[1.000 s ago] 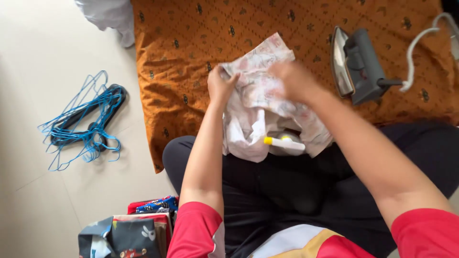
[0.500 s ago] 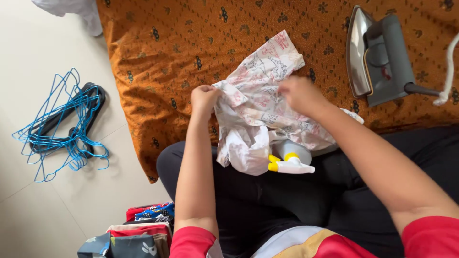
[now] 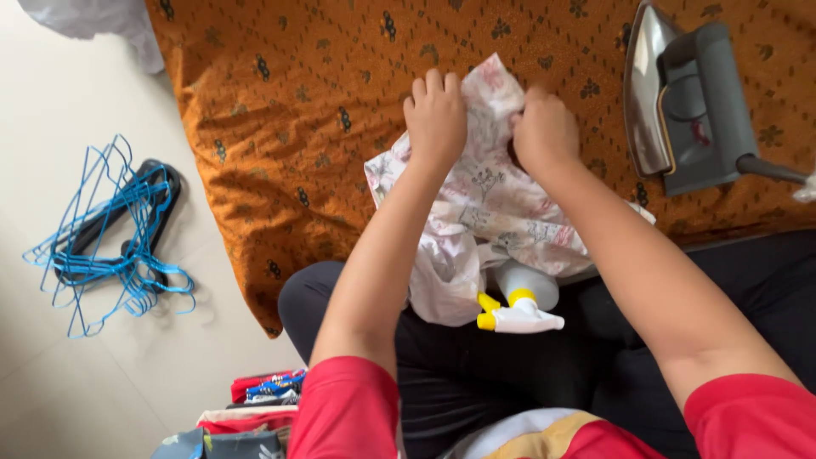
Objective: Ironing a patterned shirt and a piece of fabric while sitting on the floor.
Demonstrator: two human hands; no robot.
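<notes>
On orange cloth (image 3: 289,127) | both hands' fingers (image 3: 433,89) grip printed garment (image 3: 493,195) | iron (image 3: 693,106) right, spray bottle (image 3: 523,302) near

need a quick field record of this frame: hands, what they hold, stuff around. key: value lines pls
left hand: closed on the printed garment, near its top edge
right hand: closed on the same garment, beside the left hand
printed garment: white with pink and grey print, crumpled, lying on the orange cloth and trailing onto the lap
orange cloth: patterned, spread on the floor
iron: grey, on its side on the cloth, right of the hands
spray bottle: white and yellow, on the lap
hangers: blue wire pile on the floor, left
</notes>
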